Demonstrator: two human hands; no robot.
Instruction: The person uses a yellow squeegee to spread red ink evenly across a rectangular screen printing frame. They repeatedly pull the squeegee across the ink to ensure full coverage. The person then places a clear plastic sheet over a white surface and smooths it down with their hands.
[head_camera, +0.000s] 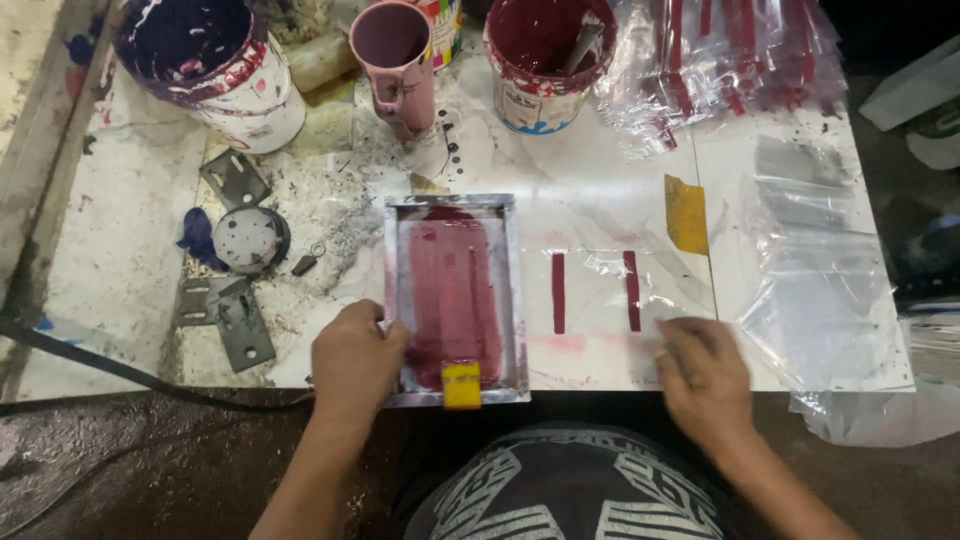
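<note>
- The left hand has its grip clamped on the left edge of a small metal-framed printing screen, fingers curled over the frame.
- The screen lies flat on the white worktop, near its front edge, its mesh coated in dark red ink.
- A yellow-handled squeegee rests on the near rail of the frame, touching it.
- The right hand lies palm down with fingers spread apart, holding nothing; it presses on a clear plastic sheet just right of the screen.
- That sheet carries two upright dark red printed bars, side by side and apart.
- A piece of yellow tape sits beyond the bars.
- More clear plastic sheets are heaped at the right end, and a pile with red stripes lies at the back.
- At the back stand a red ink bucket with what may be a stirrer in it, a pink mug and a purple-stained bucket.
</note>
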